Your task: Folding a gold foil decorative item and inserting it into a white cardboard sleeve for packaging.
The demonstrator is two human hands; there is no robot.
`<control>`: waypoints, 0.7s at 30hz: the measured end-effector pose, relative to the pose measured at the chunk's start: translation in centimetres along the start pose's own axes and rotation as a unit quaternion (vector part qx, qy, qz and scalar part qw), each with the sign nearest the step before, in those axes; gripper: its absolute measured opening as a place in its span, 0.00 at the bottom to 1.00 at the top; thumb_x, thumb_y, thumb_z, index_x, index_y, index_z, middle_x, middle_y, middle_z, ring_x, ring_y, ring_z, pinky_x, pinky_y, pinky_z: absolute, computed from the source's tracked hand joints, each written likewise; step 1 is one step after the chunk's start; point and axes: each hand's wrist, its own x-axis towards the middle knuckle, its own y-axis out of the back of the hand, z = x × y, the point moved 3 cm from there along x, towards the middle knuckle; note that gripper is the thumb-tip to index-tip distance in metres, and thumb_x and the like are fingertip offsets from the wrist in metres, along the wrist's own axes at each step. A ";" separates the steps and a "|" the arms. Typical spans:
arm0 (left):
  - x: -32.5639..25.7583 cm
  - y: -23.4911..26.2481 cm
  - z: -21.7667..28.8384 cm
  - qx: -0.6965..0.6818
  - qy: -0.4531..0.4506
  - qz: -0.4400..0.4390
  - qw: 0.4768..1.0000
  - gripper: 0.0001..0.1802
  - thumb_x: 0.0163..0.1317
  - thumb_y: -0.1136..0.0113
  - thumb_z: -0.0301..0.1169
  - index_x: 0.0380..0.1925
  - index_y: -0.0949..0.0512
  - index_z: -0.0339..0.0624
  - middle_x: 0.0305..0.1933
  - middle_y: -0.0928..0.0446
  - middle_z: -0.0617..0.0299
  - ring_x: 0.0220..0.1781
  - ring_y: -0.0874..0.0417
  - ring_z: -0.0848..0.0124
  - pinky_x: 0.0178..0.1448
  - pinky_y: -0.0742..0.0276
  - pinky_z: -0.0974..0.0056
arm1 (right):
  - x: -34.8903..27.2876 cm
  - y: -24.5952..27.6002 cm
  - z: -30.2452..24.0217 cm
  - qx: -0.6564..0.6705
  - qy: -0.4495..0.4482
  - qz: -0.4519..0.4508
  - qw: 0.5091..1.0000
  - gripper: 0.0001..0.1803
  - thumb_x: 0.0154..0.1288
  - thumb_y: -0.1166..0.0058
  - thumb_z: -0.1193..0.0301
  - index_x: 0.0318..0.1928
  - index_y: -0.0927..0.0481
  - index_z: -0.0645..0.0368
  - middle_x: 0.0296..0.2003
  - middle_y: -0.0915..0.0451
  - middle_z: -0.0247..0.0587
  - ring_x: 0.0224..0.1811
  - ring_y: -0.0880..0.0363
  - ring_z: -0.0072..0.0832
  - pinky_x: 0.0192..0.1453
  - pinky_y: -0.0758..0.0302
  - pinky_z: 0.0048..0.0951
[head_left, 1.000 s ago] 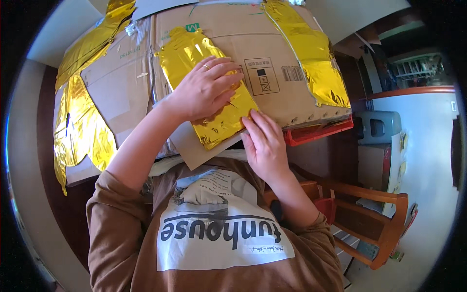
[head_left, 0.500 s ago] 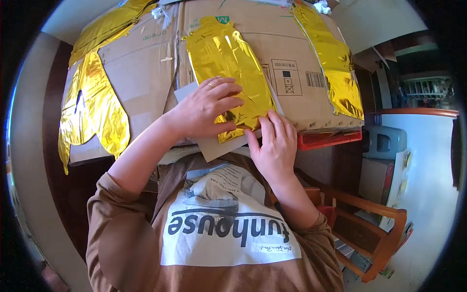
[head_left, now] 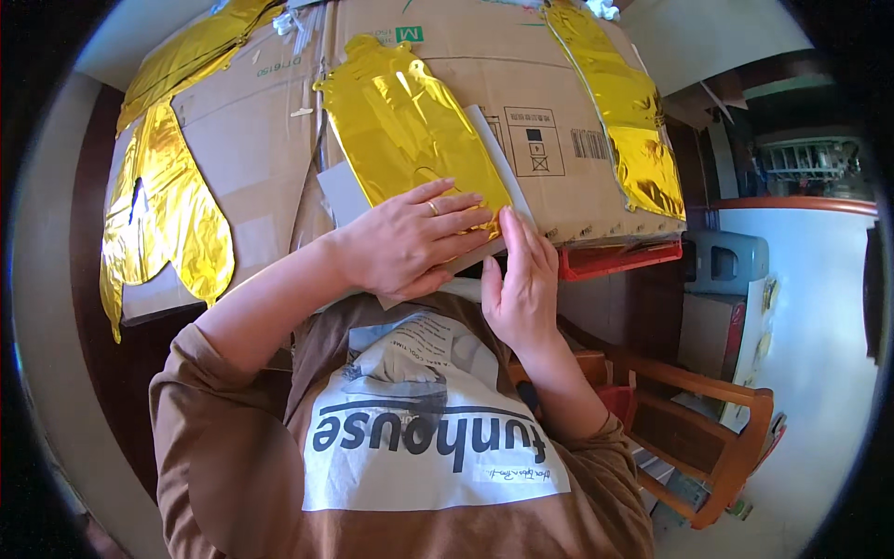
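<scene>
A flat, uninflated gold foil balloon point(head_left: 396, 121) lies on a grey card sheet point(head_left: 496, 140), whose edges show on both sides of it. My left hand point(head_left: 410, 238) rests across the balloon's near end, fingers stretched out and lying flat; a ring is on one finger. The near end of the foil is mostly hidden under that hand. Beside it, my right hand point(head_left: 523, 284) is at the near right corner of the card, fingers straight and thumb apart, fingertips touching the foil's edge.
Large cardboard boxes point(head_left: 251, 154) form the work surface. More gold foil pieces hang at the left point(head_left: 200, 242) and right point(head_left: 619, 121). A red plastic crate point(head_left: 622, 261) sits under the right edge. A wooden chair point(head_left: 694, 382) and a grey-blue plastic stool point(head_left: 726, 261) stand at the right.
My left hand has moved down and flattened onto the balloon's near end. The balloon's near end, lifted before, now lies lower. My right hand's fingers have straightened. The whole view has shifted slightly.
</scene>
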 end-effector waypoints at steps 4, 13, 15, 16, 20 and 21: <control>-1.5 0.6 0.2 0.005 -0.005 -0.028 1.000 0.32 0.61 0.40 0.41 0.66 0.27 0.42 0.73 0.33 0.47 0.77 0.35 0.50 0.79 0.43 0.41 | -0.2 -0.3 -0.3 -0.056 0.009 -0.016 0.998 0.35 0.66 0.46 0.72 0.72 0.38 0.71 0.66 0.27 0.57 0.70 0.29 0.47 0.69 0.37 0.48; -7.1 1.9 0.9 0.036 0.008 -0.020 0.999 0.27 0.60 0.35 0.42 0.59 0.21 0.45 0.68 0.29 0.50 0.74 0.30 0.52 0.75 0.37 0.42 | -0.5 -1.0 -0.8 -0.139 0.021 -0.038 0.989 0.29 0.72 0.50 0.67 0.71 0.33 0.60 0.67 0.28 0.59 0.70 0.29 0.47 0.61 0.35 0.44; -7.6 2.0 1.0 0.038 0.011 -0.007 0.999 0.26 0.60 0.34 0.41 0.58 0.20 0.44 0.66 0.28 0.51 0.71 0.28 0.52 0.74 0.35 0.42 | -0.6 -1.2 -0.8 -0.158 0.029 -0.036 0.986 0.27 0.72 0.50 0.67 0.70 0.29 0.59 0.67 0.28 0.59 0.70 0.29 0.48 0.60 0.35 0.45; -7.8 2.1 1.0 0.037 0.015 -0.004 0.999 0.26 0.60 0.34 0.41 0.57 0.20 0.44 0.65 0.27 0.52 0.70 0.27 0.53 0.73 0.35 0.42 | -0.6 -1.3 -0.9 -0.163 0.030 -0.035 0.986 0.27 0.72 0.49 0.66 0.69 0.28 0.59 0.67 0.28 0.60 0.70 0.29 0.48 0.60 0.35 0.45; -8.3 2.2 1.4 0.038 0.022 0.015 0.999 0.26 0.59 0.34 0.41 0.56 0.20 0.43 0.63 0.26 0.52 0.67 0.24 0.53 0.72 0.33 0.42 | -0.6 -1.2 -1.0 -0.168 0.027 -0.041 0.984 0.26 0.72 0.49 0.66 0.67 0.26 0.60 0.67 0.28 0.60 0.70 0.29 0.48 0.60 0.35 0.46; -8.4 2.2 1.5 0.040 0.028 0.020 0.999 0.26 0.59 0.34 0.41 0.57 0.20 0.43 0.62 0.26 0.52 0.67 0.24 0.53 0.72 0.33 0.42 | -0.5 -1.1 -1.0 -0.165 0.027 -0.041 0.985 0.26 0.72 0.48 0.65 0.67 0.26 0.60 0.67 0.28 0.61 0.70 0.30 0.49 0.60 0.35 0.46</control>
